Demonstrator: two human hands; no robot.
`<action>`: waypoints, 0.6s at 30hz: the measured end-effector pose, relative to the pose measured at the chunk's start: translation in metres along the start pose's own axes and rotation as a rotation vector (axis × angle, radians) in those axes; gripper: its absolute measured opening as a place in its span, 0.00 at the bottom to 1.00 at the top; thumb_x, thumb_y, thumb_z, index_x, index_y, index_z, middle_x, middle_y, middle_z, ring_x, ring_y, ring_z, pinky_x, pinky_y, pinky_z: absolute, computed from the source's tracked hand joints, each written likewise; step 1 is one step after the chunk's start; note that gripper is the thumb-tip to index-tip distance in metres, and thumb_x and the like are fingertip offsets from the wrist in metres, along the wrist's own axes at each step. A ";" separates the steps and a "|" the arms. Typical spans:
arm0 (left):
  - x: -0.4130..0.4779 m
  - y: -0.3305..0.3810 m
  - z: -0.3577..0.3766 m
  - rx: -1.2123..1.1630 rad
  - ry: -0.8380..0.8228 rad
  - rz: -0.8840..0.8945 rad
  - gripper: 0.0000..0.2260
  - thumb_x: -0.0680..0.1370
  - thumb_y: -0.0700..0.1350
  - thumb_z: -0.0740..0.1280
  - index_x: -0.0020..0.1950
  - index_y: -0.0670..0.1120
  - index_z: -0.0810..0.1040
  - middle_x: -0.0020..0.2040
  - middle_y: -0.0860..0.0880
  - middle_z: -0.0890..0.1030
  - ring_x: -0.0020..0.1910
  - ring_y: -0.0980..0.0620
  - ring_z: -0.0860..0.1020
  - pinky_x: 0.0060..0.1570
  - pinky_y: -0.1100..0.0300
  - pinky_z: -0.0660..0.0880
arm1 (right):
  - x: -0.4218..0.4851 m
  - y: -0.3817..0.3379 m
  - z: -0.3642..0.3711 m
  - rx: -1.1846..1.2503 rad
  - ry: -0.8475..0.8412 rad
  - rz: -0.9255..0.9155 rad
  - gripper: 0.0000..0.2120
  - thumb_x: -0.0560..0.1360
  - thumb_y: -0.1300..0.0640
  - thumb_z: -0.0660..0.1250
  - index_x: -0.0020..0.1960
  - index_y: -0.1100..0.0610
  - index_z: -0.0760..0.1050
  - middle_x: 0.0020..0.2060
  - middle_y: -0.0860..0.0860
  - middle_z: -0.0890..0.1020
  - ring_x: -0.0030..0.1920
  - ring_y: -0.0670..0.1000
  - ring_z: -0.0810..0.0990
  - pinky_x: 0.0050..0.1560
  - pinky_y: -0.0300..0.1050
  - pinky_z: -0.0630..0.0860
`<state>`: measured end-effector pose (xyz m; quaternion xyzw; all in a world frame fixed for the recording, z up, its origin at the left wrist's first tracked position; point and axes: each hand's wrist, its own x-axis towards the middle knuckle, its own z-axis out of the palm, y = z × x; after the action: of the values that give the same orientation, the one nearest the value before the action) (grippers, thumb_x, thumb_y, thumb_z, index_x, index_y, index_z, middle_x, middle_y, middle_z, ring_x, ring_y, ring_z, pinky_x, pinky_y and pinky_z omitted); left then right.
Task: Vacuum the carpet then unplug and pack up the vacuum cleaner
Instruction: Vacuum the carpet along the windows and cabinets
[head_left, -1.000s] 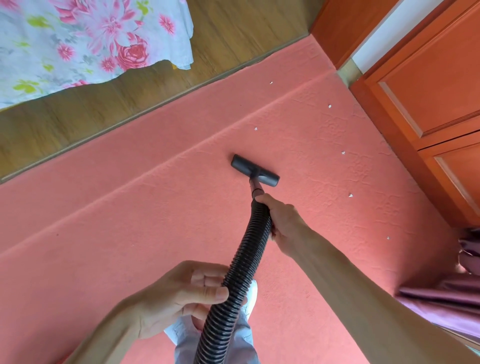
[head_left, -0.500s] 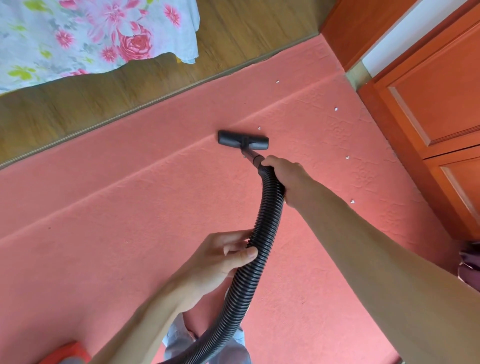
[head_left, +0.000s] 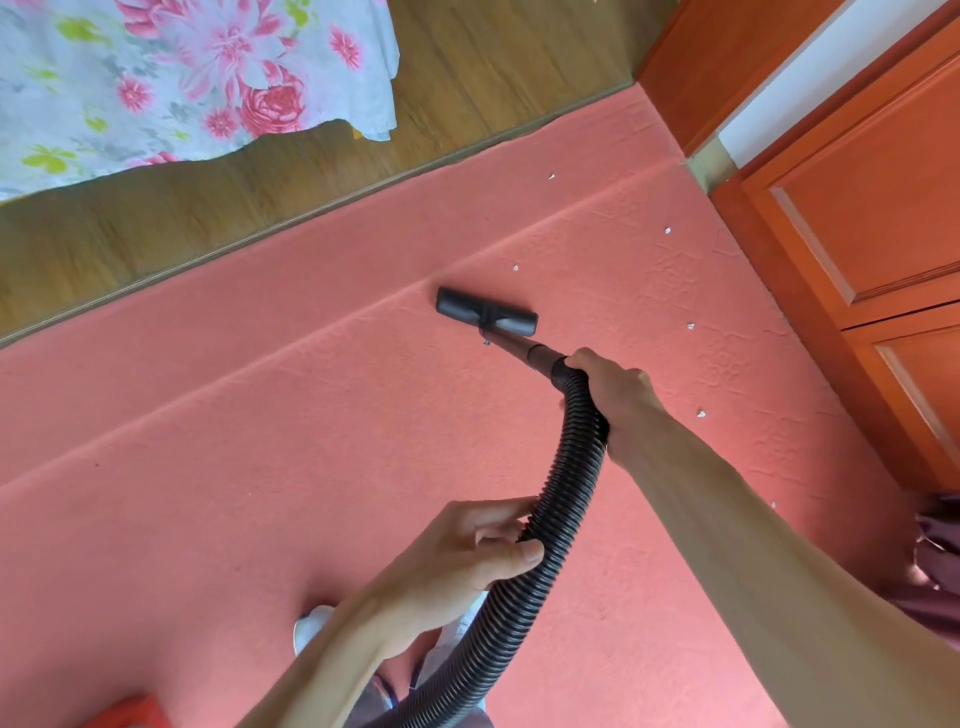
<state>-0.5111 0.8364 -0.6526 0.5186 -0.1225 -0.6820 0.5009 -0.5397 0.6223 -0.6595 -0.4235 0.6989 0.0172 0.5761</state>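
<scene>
Gripping hose (head_left: 550, 525) top w/ R hand (head_left: 613, 400) just behind nozzle (head_left: 487, 318); holding hose lower down w/ L hand (head_left: 467, 545), fingers curled round it. Resting nozzle flat on carpet (head_left: 260, 441), long axis crosswise to the tube. Prob need to swing right of nozzle next, toward white scraps (head_left: 691, 326), nearer R hand.

- Salmon-pink carpet (head_left: 311, 415): matt, with embossed, rough patterns.
- Black ribbed plastic hose (head_left: 550, 525): slight sheen.
- Black plastic floor nozzle (head_left: 485, 312): smooth.
- Orange wooden cabinet doors (head_left: 872, 208): satin.
- Brown wood-grain floor (head_left: 493, 67): smooth.
- Floral cloth (head_left: 156, 78): soft, matt.
</scene>
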 end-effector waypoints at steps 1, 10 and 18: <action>0.003 0.000 0.003 0.006 0.006 0.008 0.16 0.77 0.45 0.70 0.59 0.64 0.83 0.56 0.49 0.85 0.59 0.51 0.82 0.62 0.55 0.77 | 0.001 -0.003 -0.001 -0.014 0.005 -0.009 0.14 0.72 0.56 0.70 0.53 0.64 0.73 0.43 0.61 0.77 0.36 0.55 0.76 0.31 0.43 0.75; 0.026 0.020 0.007 0.004 0.140 0.050 0.13 0.80 0.44 0.67 0.63 0.56 0.83 0.52 0.48 0.86 0.52 0.49 0.83 0.49 0.62 0.78 | 0.018 -0.039 0.009 -0.059 0.052 -0.082 0.11 0.71 0.56 0.69 0.47 0.62 0.72 0.50 0.63 0.82 0.42 0.57 0.79 0.42 0.51 0.78; 0.058 0.044 0.035 -0.032 0.147 0.133 0.12 0.81 0.43 0.67 0.61 0.55 0.83 0.49 0.46 0.86 0.45 0.56 0.82 0.42 0.66 0.77 | 0.030 -0.079 -0.019 -0.120 0.096 -0.181 0.11 0.70 0.57 0.71 0.45 0.62 0.72 0.51 0.63 0.82 0.40 0.58 0.80 0.42 0.51 0.80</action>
<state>-0.5133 0.7562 -0.6414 0.5500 -0.1085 -0.6093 0.5608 -0.5051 0.5445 -0.6413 -0.5190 0.6824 -0.0135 0.5146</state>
